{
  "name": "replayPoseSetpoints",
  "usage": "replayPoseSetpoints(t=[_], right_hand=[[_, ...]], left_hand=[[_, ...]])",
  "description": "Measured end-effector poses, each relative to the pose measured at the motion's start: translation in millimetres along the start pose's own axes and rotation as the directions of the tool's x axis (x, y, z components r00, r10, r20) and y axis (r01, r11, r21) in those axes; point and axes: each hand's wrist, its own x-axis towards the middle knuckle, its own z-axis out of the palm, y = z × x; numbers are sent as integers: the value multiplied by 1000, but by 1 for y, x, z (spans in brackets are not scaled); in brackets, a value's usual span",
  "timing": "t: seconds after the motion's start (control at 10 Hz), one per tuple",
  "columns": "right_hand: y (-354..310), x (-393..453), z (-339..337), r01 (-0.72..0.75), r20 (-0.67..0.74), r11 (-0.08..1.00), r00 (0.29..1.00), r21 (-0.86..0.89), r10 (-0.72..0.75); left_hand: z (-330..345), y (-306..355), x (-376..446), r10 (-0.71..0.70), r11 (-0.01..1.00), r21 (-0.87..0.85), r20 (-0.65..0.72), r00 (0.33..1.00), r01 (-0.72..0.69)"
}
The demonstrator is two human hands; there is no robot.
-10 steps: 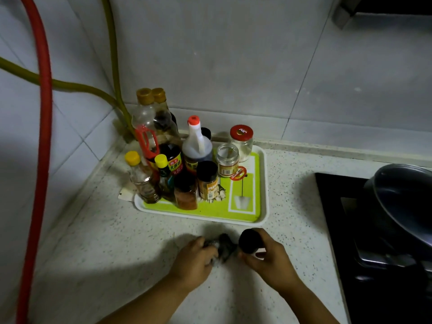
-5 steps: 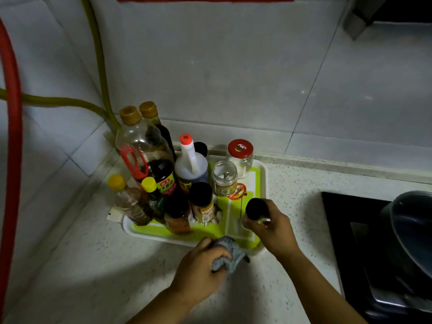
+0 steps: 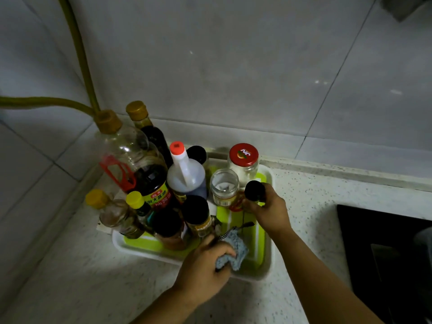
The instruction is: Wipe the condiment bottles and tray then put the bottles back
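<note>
A white-rimmed green tray (image 3: 268, 258) sits on the counter near the wall corner, crowded with condiment bottles and jars. My right hand (image 3: 271, 212) grips a small black-capped bottle (image 3: 254, 190) over the tray's right side, just in front of a red-lidded jar (image 3: 243, 157) and beside an open glass jar (image 3: 225, 187). My left hand (image 3: 203, 267) holds a crumpled blue-grey cloth (image 3: 233, 251) above the tray's front green surface. A large soy sauce bottle (image 3: 140, 164) with a red handle and a white squeeze bottle (image 3: 185, 174) stand at the tray's back left.
Speckled white counter (image 3: 93, 288) runs in front of and right of the tray. A black stove (image 3: 385, 253) lies at the right edge. An olive hose (image 3: 79, 54) hangs down the tiled wall behind the bottles. Small yellow-capped bottles (image 3: 112, 211) stand at the tray's left.
My right hand carried the black-capped bottle from the counter up over the tray's right side. My left hand followed with the cloth onto the tray's front. The view moved closer.
</note>
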Motion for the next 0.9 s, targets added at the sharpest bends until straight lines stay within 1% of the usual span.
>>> replayPoseSetpoints(t=[0.1,0.2,0.3,0.4,0.5,0.6,0.7,0.8,0.9], right_hand=[[2,3,1,-12,0,1000,1000,7,12],[0,3,-1,-30,31,999,999,-33,31],[1,-8,-7,-53,24,997,998,-51,54],[6,-33,-17,-65,-16,996,998,-55,64],[16,-63,-23,-73,-29,996,997,-52,71],[20,-88,-26,-39,-29,995,999,-88,37],[21,-104,-30,-40,-47,997,998,-70,37],[22,-114,-33,-94,-55,991,994,-99,89],[24,-120,-36,-120,-66,987,991,-108,114]], left_hand=[[-1,-2,1,-13,1000,-10,-3,1000,13],[-2,-3,-1,-7,1000,-30,-10,1000,7],[-1,-1,-5,24,998,-49,-34,999,-25],[2,5,-12,65,996,-57,-22,998,-66],[8,12,-11,138,990,-31,-40,990,-140],[12,20,0,197,980,6,-16,980,-197],[16,21,14,287,953,83,63,956,-291],[15,20,17,208,959,149,203,957,-240],[13,18,13,161,961,192,196,967,-199]])
